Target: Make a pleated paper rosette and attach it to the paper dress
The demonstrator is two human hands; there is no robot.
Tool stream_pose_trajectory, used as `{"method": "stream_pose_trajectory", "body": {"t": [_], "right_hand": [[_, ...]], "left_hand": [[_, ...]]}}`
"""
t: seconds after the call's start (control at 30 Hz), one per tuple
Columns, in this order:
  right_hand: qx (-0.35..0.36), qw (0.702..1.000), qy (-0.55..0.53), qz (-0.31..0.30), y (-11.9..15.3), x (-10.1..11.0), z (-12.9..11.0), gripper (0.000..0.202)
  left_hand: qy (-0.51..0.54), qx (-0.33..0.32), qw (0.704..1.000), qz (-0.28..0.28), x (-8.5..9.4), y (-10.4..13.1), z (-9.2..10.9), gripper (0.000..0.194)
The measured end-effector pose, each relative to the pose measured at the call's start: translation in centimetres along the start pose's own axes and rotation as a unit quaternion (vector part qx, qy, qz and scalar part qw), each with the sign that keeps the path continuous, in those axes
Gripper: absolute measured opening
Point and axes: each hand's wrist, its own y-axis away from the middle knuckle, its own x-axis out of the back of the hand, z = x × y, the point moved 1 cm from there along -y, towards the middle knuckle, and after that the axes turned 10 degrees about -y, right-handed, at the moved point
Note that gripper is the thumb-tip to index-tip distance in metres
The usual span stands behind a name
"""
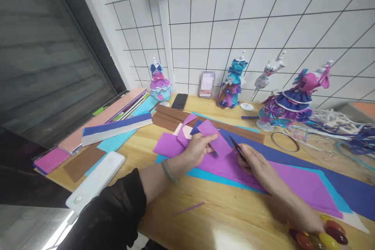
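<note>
Where sheets lie, wooden table, perhaps tiles

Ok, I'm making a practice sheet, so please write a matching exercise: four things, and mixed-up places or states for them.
1. left hand
2. right hand
3. dark phone
4. bangle

A. on the table, near the wall
B. around the left wrist
C. holding a purple piece
D. holding a dark pointed tool

Pairs: 1-C; 2-D; 3-A; 4-B
</note>
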Motion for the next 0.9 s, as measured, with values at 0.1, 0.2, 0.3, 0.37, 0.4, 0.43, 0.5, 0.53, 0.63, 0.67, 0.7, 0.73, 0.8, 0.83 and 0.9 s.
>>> {"method": "stream_pose_trajectory", "body": {"t": [0.1, 0.2, 0.3, 0.37, 0.4, 0.43, 0.5, 0.53, 0.63, 0.67, 0.7, 0.73, 0.8, 0.83, 0.9], "right_hand": [[0.015, 0.999, 0.03, -0.001, 0.0, 0.0, 0.0, 0.039], [0.009, 0.998, 0.056, 0.006, 0.0, 0.1, 0.1, 0.04], [0.006, 0.997, 0.074, 0.008, 0.0, 0.1, 0.2, 0.042], [0.002, 0.997, 0.073, -0.001, 0.0, 0.1, 0.2, 0.043], [-0.002, 0.998, 0.068, -0.009, 0.1, 0.1, 0.1, 0.043], [-0.008, 0.998, 0.06, -0.019, 0.1, 0.1, 0.1, 0.043], [-0.021, 0.998, 0.035, -0.04, 0.1, 0.2, 0.1, 0.042], [-0.026, 0.998, 0.02, -0.045, 0.1, 0.3, 0.2, 0.04], [-0.038, 0.998, -0.037, -0.028, -0.1, 0.5, 0.5, 0.038], [-0.043, 0.997, -0.054, -0.019, -0.1, 0.6, 0.6, 0.038], [-0.046, 0.997, -0.064, -0.013, -0.2, 0.7, 0.7, 0.039], [-0.048, 0.996, -0.068, -0.01, -0.2, 0.7, 0.7, 0.039], [-0.048, 0.997, -0.061, -0.014, -0.2, 0.6, 0.7, 0.039], [-0.048, 0.997, -0.057, -0.017, -0.2, 0.6, 0.6, 0.038], [-0.052, 0.997, -0.058, -0.024, -0.1, 0.4, 0.5, 0.038]], "left_hand": [[0.0, 0.005, 1.0, 0.003, 0.2, -0.2, -0.1, 0.027], [0.012, 0.017, 1.0, 0.005, 0.3, -0.3, -0.3, 0.026], [0.029, 0.029, 0.999, 0.005, 0.3, -0.3, -0.3, 0.025], [0.036, 0.038, 0.999, 0.005, 0.3, -0.3, -0.2, 0.024], [0.037, 0.041, 0.998, 0.006, 0.4, -0.3, -0.2, 0.024], [0.038, 0.046, 0.998, 0.008, 0.4, -0.3, -0.1, 0.024], [0.036, 0.053, 0.998, 0.009, 0.4, -0.3, 0.0, 0.025], [0.036, 0.055, 0.998, 0.009, 0.4, -0.3, 0.0, 0.025], [0.04, 0.055, 0.998, 0.002, 0.4, -0.3, 0.3, 0.024], [0.044, 0.053, 0.998, -0.002, 0.4, -0.3, 0.4, 0.024], [0.048, 0.051, 0.998, -0.006, 0.4, -0.3, 0.5, 0.023], [0.051, 0.051, 0.997, -0.01, 0.4, -0.2, 0.6, 0.023], [0.053, 0.052, 0.997, -0.02, 0.4, -0.2, 0.7, 0.023], [0.052, 0.052, 0.997, -0.024, 0.4, -0.2, 0.8, 0.023], [0.052, 0.05, 0.997, -0.025, 0.4, -0.2, 0.9, 0.022]]}}
